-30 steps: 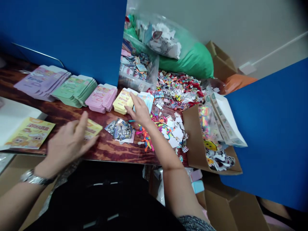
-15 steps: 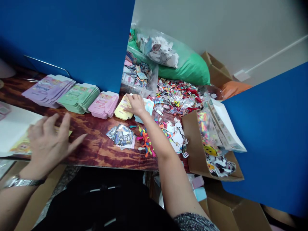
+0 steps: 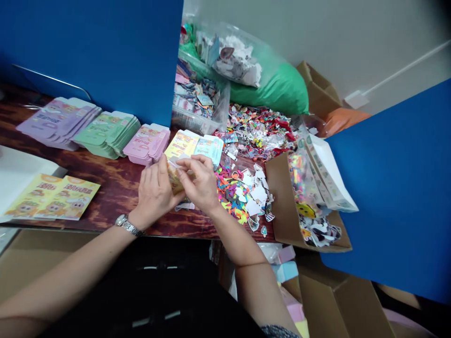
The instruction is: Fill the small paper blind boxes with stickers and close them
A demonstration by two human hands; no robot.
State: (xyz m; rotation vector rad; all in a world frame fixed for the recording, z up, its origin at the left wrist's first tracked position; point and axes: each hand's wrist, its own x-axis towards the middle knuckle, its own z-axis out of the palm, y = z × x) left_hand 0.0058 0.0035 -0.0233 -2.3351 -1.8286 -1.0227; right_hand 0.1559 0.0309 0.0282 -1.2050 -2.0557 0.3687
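A small yellow printed carton [image 3: 174,177] is held up over the front of the table, between my two hands. My left hand [image 3: 155,187] is closed around its left side. On the other side, my right hand [image 3: 200,182] pinches the carton near its upper edge, the fingers covering part of it. Just behind are a stack of flat yellow cartons [image 3: 183,142] and a light blue stack [image 3: 209,149]. Flat pink cartons [image 3: 147,143] lie to the left of these. Some printed cards [image 3: 185,205] are mostly hidden beneath my hands.
Green [image 3: 102,131] and purple [image 3: 56,119] carton stacks line the back left. Yellow printed packs [image 3: 77,197] lie front left. Loose colourful pieces [image 3: 236,192] and white cutouts [image 3: 259,193] spread rightward, beside a cardboard box [image 3: 280,202]. A blue partition [image 3: 105,51] stands behind.
My right hand has come back from the yellow stack with a carton. My left hand has moved right from the yellow packs, and both hands now hold the carton.
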